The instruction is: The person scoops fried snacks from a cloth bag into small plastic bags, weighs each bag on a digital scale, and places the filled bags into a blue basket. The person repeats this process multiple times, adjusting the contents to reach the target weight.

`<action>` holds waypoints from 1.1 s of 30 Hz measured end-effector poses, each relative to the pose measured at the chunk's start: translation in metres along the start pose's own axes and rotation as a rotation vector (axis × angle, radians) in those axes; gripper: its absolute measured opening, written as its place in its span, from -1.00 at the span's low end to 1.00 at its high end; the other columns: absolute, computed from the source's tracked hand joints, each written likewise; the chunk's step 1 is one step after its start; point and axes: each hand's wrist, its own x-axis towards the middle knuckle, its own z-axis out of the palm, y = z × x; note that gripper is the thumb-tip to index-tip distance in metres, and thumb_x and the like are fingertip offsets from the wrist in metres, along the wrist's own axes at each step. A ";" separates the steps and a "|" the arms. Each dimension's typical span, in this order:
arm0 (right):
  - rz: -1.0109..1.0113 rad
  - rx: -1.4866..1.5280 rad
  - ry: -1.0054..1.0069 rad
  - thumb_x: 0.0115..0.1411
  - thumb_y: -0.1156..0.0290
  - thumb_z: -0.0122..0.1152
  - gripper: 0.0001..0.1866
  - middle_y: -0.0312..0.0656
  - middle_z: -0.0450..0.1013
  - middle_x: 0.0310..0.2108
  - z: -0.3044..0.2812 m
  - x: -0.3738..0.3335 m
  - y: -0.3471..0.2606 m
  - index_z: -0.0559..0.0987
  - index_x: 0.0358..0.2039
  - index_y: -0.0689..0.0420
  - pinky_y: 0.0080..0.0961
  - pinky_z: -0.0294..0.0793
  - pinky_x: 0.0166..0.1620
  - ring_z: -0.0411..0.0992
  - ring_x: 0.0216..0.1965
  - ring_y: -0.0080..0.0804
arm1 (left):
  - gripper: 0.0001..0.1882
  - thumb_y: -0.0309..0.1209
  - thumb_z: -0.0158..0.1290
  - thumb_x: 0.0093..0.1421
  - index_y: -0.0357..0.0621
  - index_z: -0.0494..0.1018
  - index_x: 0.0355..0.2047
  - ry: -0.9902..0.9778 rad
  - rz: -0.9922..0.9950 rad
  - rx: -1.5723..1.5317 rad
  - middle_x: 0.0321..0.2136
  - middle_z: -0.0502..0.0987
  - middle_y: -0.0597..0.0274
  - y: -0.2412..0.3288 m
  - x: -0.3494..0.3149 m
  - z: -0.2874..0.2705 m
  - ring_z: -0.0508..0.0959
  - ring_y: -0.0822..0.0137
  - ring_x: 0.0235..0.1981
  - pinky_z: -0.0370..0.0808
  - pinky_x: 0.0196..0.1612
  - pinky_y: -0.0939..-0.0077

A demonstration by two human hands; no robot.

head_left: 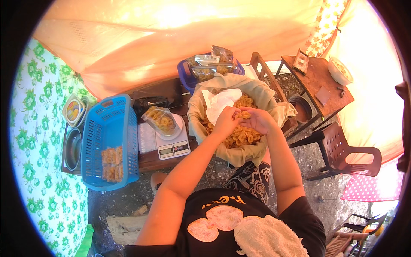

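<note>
The right hand point(260, 121) grips a few chips point(245, 115) between thumb and fingers; the left hand point(227, 122) bends beside them, its grip unclear. Beneath the fingers, loose chips point(239, 139) fill a cloth point(267, 93). Left of them, a bag point(160, 120) rests on a scale point(173, 148).

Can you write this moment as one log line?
left hand: above snacks | right hand: holding snacks | filled bag: on scale

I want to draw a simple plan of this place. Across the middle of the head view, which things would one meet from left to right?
Green-flowered curtain → metal bowl → blue plastic basket → digital scale → cloth-lined container of ring-shaped snacks → brown plastic chair.
</note>
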 end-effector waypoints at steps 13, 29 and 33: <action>-0.223 -0.342 0.233 0.30 0.40 0.09 -0.66 -0.25 0.51 -0.17 0.008 -0.009 0.016 0.44 0.06 0.20 -0.57 0.48 -0.13 0.50 -0.20 -0.51 | -0.82 -0.48 0.10 0.23 -0.27 0.47 -0.17 -0.025 -0.403 -0.566 -0.30 0.48 0.27 0.004 0.002 -0.009 0.48 0.47 -0.32 0.46 -0.29 0.56; -0.601 -0.661 0.366 0.19 0.46 0.22 -0.64 -0.24 0.53 -0.26 0.014 0.005 0.046 0.52 -0.01 0.28 -0.62 0.48 -0.19 0.49 -0.24 -0.58 | -0.83 -0.54 0.10 0.13 -0.27 0.52 -0.24 0.093 0.016 0.035 -0.29 0.58 0.05 0.023 -0.010 -0.011 0.57 0.15 -0.29 0.47 -0.22 0.38; -0.563 -0.676 0.400 0.13 0.50 0.20 -0.64 -0.22 0.55 -0.28 0.013 0.005 0.046 0.52 -0.03 0.30 -0.60 0.49 -0.21 0.51 -0.27 -0.56 | -0.82 -0.55 0.11 0.12 -0.30 0.52 -0.23 0.056 0.013 0.053 -0.27 0.57 0.03 0.028 -0.014 -0.010 0.58 0.11 -0.26 0.49 -0.20 0.36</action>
